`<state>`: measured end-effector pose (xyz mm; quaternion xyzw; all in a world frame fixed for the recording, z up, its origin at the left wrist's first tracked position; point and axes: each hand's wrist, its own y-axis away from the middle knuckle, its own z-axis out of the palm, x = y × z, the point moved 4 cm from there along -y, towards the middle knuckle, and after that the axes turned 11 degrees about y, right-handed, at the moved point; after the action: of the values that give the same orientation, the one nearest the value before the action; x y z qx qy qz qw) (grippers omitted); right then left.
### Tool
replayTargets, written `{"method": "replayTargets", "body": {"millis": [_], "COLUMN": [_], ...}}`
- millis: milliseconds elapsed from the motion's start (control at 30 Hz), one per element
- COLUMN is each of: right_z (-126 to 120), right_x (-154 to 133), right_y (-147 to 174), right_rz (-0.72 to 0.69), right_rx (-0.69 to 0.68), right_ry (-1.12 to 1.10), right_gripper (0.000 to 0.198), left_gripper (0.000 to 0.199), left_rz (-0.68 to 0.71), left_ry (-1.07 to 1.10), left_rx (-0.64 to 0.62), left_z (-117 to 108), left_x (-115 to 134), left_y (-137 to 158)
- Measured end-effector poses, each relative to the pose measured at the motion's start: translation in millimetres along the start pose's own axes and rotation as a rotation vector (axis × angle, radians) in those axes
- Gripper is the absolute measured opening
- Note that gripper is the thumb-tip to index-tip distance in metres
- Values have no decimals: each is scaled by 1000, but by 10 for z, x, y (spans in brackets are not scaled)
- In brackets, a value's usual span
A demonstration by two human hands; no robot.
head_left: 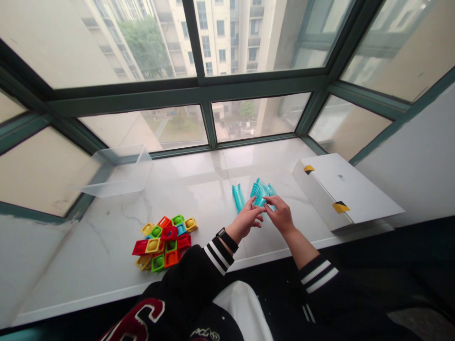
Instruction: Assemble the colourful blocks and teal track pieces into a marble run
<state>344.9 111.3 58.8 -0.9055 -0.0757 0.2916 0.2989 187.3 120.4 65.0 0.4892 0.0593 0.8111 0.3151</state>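
Note:
A curved, ribbed turquoise plastic track piece (pixel 259 189) is at my fingertips, over the white sill. My left hand (pixel 248 220) has its fingers bent together at the piece's lower left edge. From the right, my right hand (pixel 280 214) pinches thumb and forefinger at its lower right edge. The fingertips of both hands nearly meet, and the part between them is hidden. Just left of my hands lies a straight turquoise piece (pixel 238 196). Another turquoise piece (pixel 272 189) shows behind my right hand, partly covered.
Several red, yellow, green and blue plastic blocks (pixel 170 245) lie heaped at the left. A clear plastic bin (pixel 122 182) stands at the back left. On the right is a white box (pixel 351 189) with yellow-black tape. Green-framed windows (pixel 209 90) bound the marbled sill (pixel 199 189).

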Motion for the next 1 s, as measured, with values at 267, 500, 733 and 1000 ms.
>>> {"method": "replayTargets", "body": {"millis": [267,500,733,1000], "right_z": [0,-67,-92,115], "right_x": [7,21,-99,-3], "right_y": [14,210,804,1161], "right_rz": [-11,104,180,197], "right_rx": [-24,-10,-68,-331], "right_ry": [41,1,-83,-129], "right_gripper": [26,42,28,25], "left_gripper": [104,110,90,61], "left_rz": [-12,11,131,413], "left_ry": [-4,20,60,-67], "left_rx": [9,17,15,193], "left_z": [21,29,-35,-916], "left_x": [5,177,537,854], "left_y": [26,211,477,1081]}}
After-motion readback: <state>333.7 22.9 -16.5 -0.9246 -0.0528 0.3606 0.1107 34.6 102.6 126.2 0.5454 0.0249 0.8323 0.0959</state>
